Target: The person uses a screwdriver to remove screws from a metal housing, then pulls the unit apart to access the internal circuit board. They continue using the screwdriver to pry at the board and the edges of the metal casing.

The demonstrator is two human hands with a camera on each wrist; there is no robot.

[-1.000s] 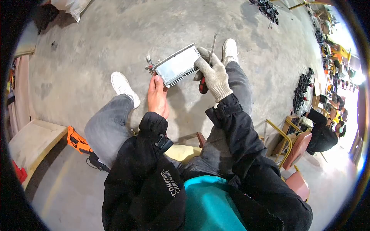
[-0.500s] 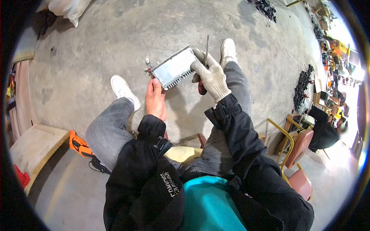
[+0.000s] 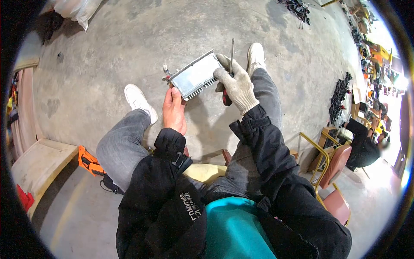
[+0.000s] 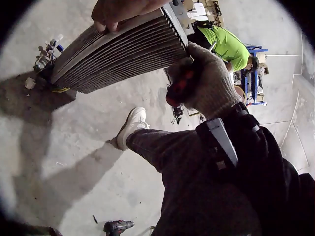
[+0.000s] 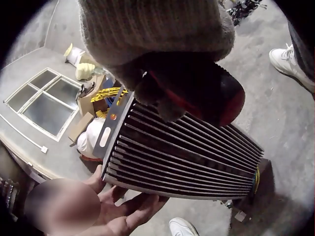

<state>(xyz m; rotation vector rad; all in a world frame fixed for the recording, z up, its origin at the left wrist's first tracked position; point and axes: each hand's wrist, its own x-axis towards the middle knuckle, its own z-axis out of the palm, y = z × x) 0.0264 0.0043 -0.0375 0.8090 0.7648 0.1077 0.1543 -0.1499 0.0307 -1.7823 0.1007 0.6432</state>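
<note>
In the head view my bare left hand (image 3: 174, 113) grips the near left corner of a silvery finned metal box (image 3: 196, 75), thumb on its flat face. Dark cooling fins (image 5: 182, 152) run along the box's underside, clear in both wrist views. Wires and small connectors (image 4: 47, 54) stick out at its left end. My right hand (image 3: 239, 88), in a pale knitted glove, holds a screwdriver (image 3: 233, 54) with its shaft pointing up, away from the box's face. The red and black handle (image 4: 184, 88) sits in the gloved palm. Gloved fingers also lie against the box's right end.
The box is held over a concrete floor (image 3: 95, 64), between two white shoes (image 3: 137, 98). A bench (image 3: 45, 159) and an orange tool (image 3: 88, 162) stand at left. Chairs (image 3: 337, 166) and a seated person are at right. A drill (image 4: 118, 227) lies on the floor.
Since a second ago the box and both hands have shifted slightly left in the head view, and the screwdriver shaft stands more upright. Over the last half second almost nothing has moved.
</note>
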